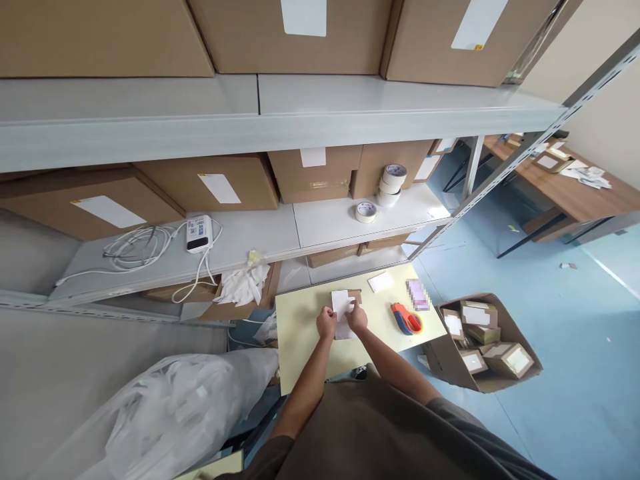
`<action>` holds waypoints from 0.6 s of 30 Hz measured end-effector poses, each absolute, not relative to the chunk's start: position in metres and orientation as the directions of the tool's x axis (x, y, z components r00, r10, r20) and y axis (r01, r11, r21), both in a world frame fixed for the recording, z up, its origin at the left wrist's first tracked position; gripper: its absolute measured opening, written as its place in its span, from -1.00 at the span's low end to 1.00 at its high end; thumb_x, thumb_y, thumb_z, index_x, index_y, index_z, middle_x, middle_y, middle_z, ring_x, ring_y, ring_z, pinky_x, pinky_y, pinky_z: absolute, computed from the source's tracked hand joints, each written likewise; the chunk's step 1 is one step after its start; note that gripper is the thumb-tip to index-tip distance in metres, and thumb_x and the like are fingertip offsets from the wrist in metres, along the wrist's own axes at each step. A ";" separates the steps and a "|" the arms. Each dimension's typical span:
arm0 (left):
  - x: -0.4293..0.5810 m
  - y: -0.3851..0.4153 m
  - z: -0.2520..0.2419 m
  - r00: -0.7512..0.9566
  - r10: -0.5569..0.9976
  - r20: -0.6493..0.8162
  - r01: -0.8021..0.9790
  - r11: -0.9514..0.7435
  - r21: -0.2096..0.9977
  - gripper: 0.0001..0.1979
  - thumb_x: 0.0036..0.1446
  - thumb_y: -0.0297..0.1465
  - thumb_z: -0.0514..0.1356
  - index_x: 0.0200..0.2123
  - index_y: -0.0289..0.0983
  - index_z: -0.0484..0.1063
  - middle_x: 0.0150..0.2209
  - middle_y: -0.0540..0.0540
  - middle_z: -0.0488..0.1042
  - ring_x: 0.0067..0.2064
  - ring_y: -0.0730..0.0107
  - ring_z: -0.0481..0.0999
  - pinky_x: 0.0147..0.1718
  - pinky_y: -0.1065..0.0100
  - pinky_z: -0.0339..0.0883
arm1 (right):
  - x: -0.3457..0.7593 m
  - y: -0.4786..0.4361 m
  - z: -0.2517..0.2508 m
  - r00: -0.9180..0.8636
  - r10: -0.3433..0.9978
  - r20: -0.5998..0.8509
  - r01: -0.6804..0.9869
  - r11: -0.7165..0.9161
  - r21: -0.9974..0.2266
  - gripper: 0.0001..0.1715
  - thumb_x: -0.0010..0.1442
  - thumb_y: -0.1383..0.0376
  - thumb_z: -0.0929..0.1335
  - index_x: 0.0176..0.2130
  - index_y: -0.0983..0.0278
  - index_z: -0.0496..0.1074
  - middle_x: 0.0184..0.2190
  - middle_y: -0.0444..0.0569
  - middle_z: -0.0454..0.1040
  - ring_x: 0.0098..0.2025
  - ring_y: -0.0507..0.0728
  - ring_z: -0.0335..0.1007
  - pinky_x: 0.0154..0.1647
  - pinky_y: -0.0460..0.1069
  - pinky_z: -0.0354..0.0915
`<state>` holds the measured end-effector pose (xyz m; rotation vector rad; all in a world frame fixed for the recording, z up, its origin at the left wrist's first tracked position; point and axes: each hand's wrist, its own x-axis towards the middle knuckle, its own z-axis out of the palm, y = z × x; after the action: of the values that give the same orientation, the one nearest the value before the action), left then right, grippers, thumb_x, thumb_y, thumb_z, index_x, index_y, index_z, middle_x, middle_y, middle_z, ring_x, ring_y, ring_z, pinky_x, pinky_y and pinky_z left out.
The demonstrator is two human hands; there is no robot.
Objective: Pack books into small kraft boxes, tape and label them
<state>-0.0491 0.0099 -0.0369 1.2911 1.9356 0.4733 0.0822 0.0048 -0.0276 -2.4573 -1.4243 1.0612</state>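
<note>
Both my hands meet over a small pale yellow table. My left hand and my right hand are closed in a pinch on a white paper label, held just above a small brown cardboard box on the table. More white paper lies under my hands. An orange and blue tape dispenser lies to the right of my right hand, with a phone behind it and a white slip near the table's far edge.
An open carton of small labelled boxes stands on the blue floor at right. A grey shelf rack holds large cartons, tape rolls, a white device with cables and crumpled white paper. A big plastic bag sits at lower left.
</note>
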 end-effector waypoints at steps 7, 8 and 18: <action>-0.057 0.012 -0.033 -0.227 0.873 -0.433 0.743 0.442 0.502 -0.65 0.15 -0.16 0.38 -0.09 -0.21 0.46 0.02 -0.23 0.54 -0.03 0.09 0.60 -0.12 0.26 0.38 | 0.093 0.007 -0.010 0.206 0.835 -0.510 0.866 -0.398 -0.303 -0.21 0.38 0.15 0.38 0.45 0.22 0.11 0.02 0.21 0.62 0.04 0.28 0.57 -0.04 0.05 0.30; -0.057 0.013 -0.033 -0.168 0.904 -0.394 0.770 0.370 0.520 -0.70 0.20 -0.20 0.33 -0.07 -0.20 0.47 0.01 -0.23 0.54 0.02 0.08 0.58 -0.06 0.25 0.39 | 0.095 0.004 -0.009 0.164 0.848 -0.504 0.883 -0.354 -0.308 -0.20 0.39 0.17 0.37 0.48 0.18 0.07 0.02 0.18 0.63 0.03 0.27 0.58 -0.03 0.04 0.30; -0.041 0.039 -0.064 0.386 0.884 -0.263 0.755 -0.139 0.641 -0.28 0.31 -0.30 0.16 0.50 -0.20 0.10 0.57 -0.24 -0.08 0.58 -0.04 -0.19 0.41 -0.06 0.08 | 0.119 -0.037 -0.023 0.239 0.862 -0.446 0.808 -0.432 -0.401 -0.27 0.40 0.27 0.27 0.48 0.21 0.17 -0.11 0.14 0.66 -0.06 0.24 0.59 -0.08 0.01 0.30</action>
<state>-0.0409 0.0387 -0.0643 1.9294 1.4078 0.2294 0.1188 -0.0367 -0.0232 -2.4030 -1.6247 0.9582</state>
